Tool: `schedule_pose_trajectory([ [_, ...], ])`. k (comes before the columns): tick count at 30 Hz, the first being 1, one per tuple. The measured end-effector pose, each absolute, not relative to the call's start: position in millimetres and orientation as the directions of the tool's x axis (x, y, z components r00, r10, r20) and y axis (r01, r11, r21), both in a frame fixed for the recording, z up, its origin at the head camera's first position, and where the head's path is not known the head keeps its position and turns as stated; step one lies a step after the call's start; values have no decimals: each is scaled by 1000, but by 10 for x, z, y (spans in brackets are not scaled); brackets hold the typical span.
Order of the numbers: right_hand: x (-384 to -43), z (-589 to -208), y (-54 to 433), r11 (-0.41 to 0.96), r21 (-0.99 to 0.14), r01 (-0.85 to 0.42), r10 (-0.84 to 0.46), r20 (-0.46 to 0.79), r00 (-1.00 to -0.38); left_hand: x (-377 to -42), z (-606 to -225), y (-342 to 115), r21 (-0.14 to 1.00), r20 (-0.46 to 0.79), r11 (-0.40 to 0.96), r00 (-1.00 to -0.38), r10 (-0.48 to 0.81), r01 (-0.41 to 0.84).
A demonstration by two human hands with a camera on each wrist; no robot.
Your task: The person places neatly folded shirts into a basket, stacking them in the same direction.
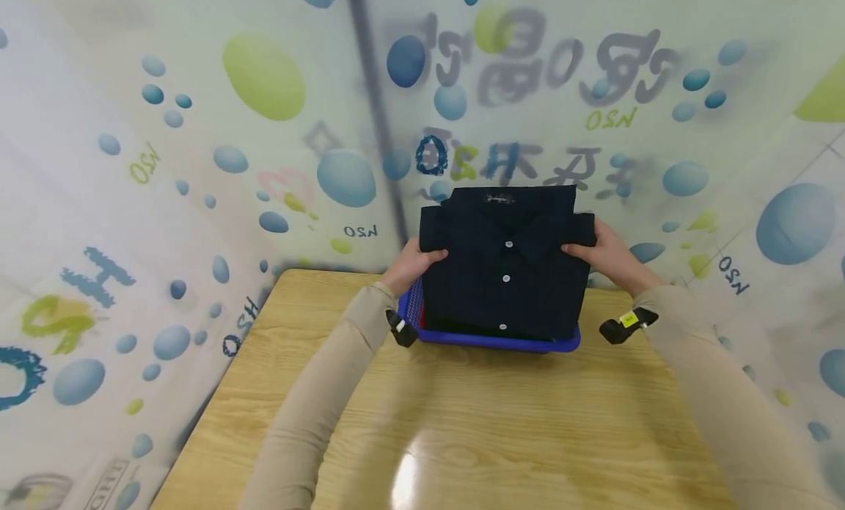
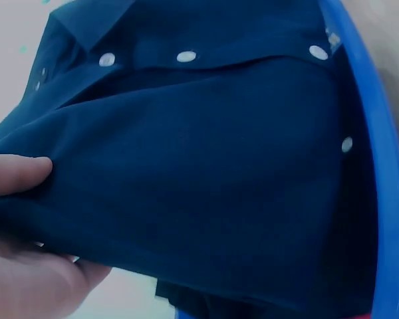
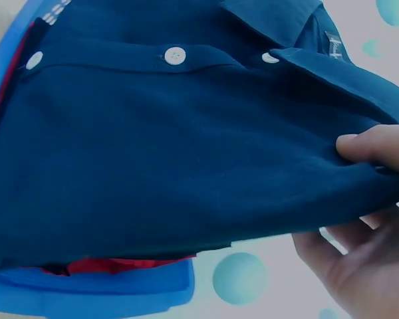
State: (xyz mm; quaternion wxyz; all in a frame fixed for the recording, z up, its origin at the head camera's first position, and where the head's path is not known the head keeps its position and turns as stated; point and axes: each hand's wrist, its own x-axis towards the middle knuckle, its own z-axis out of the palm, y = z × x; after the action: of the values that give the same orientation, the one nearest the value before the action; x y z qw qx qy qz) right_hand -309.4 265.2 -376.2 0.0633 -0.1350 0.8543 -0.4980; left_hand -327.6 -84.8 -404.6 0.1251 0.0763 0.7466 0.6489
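Observation:
A folded dark navy shirt (image 1: pixel 505 275) with white buttons and a collar is held up by its two upper sides, its lower edge inside the blue basket (image 1: pixel 495 341). My left hand (image 1: pixel 414 264) grips the shirt's left side, thumb on the front and fingers behind. On the opposite side my right hand (image 1: pixel 610 257) pinches it the same way. The right wrist view shows red cloth (image 3: pixel 120 265) under the shirt in the basket. Much of the basket's inside is hidden by the shirt.
The basket stands at the back of a wooden table (image 1: pixel 409 407), close to the wall covering (image 1: pixel 297 172) printed with bubbles and letters. Side walls with the same print rise at left and right.

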Motion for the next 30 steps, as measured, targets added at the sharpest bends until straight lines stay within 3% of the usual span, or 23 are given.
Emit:
schedule_pose_trajectory([
  [10, -3167, -3971, 2422, 499, -834, -234, -342, 58, -938, -3346, -4186, -1082, 953, -195, 272, -960, 202, -136],
  [19, -3185, -4151, 2368, 483, -845, -229, -310, 80, -948, -3353, -4322, -1094, 945, -260, 258, -942, 213, -202],
  [26, -3177, -4254, 2415, 538, -827, -163, -323, -24, -946, -3437, -4476, -1146, 942, -295, 207, -945, 140, -263],
  [30, -3146, -4372, 2515, 589, -794, -149, -354, -88, -931, -3654, -4899, -1348, 944, -303, 168, -948, 95, -285],
])
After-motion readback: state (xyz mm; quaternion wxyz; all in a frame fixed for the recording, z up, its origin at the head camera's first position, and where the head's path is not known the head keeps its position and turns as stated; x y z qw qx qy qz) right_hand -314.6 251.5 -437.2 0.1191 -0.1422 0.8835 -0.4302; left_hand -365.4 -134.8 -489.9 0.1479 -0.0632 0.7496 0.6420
